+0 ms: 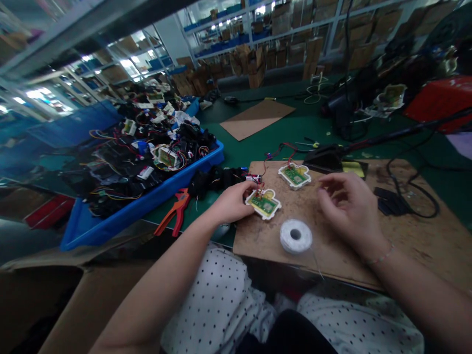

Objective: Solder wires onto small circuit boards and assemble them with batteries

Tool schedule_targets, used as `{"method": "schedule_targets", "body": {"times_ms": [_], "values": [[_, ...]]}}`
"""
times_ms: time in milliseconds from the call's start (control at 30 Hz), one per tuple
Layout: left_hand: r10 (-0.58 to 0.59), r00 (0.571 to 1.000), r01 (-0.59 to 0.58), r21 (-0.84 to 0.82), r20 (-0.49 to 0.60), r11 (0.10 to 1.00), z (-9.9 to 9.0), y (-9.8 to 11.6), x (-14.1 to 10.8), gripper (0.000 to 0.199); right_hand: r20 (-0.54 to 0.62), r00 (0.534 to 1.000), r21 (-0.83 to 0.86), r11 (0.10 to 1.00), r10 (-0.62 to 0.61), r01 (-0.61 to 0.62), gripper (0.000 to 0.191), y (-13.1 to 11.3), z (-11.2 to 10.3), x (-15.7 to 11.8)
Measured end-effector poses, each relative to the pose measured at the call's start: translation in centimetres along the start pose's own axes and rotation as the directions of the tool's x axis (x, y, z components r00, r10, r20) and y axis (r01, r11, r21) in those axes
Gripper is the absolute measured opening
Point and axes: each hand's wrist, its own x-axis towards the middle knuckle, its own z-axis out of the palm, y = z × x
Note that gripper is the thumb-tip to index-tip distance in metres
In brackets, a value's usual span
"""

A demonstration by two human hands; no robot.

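Circuit board [264,203] lies at the near left of the brown panel [265,241], its green face up in a white, cloud-shaped frame. The left hand [235,201] grasps it by the left edge, thumb on the near side and fingers on the far side. The right hand [348,206] is half curled above the panel, released as far as it shows, with nothing visible in it. The board should be light and stiff, not very slippery; its weak point is likely where the thin wires [260,191] join it, so the plastic rim is the place to hold, with no pull on the leads. Just beyond, to the far right, is a second board [295,175], framed alike and wired too; nearer, between the hands, stands a white spool [296,236] trailing a fine strand. Further out on the left are the orange-red pliers [180,211] and a blue tub [147,202] heaped with wired parts. At the far side lies a cardboard sheet [258,119]. Counted: two boards on the panel, one spool, one pair of pliers, one sheet; the heaped parts are too tangled to count.
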Motion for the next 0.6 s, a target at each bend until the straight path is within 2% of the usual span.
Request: {"method": "schedule_targets", "body": {"times_ms": [133,200,267,367,467,533,600], "values": [[0.044,0.995,-0.031,-0.153,0.085,0.988,-1.6,-0.9,-2.7,0.047,-0.056,0.998,0.03,0.999,0.034,-0.032,0.019,-0.1,-0.1,-0.1],[0.063,0.991,-0.038,-0.197,0.121,0.98,-1.7,-1.0,-3.5,0.044,-0.074,0.996,0.049,0.998,0.051,-0.047,0.019,-0.3,-0.3,-0.1],[0.085,0.982,-0.045,-0.231,0.167,0.972,-1.2,-1.0,-3.9,0.041,-0.141,0.984,0.092,0.991,0.106,-0.094,0.017,-0.2,-1.1,-0.1],[0.119,0.969,-0.057,-0.273,0.215,0.96,0.0,-0.5,-3.9,0.041,-0.331,0.922,0.123,0.978,0.199,-0.167,0.019,1.0,-4.1,-0.2],[0.147,0.961,-0.083,-0.265,0.234,0.961,0.8,0.0,-3.7,0.045,-0.446,0.857,-0.006,0.957,0.257,-0.29,0.029,3.2,-8.1,-0.9],[0.191,0.954,-0.144,-0.205,0.23,0.968,1.0,0.0,-3.4,0.045,-0.417,0.862,-0.1,0.928,0.289,-0.359,0.034,4.4,-10.3,-1.8],[0.232,0.955,-0.212,-0.12,0.185,0.97,1.1,-0.4,-3.1,0.042,-0.305,0.9,-0.195,0.905,0.31,-0.378,0.032,5.1,-11.4,-2.9]]}}
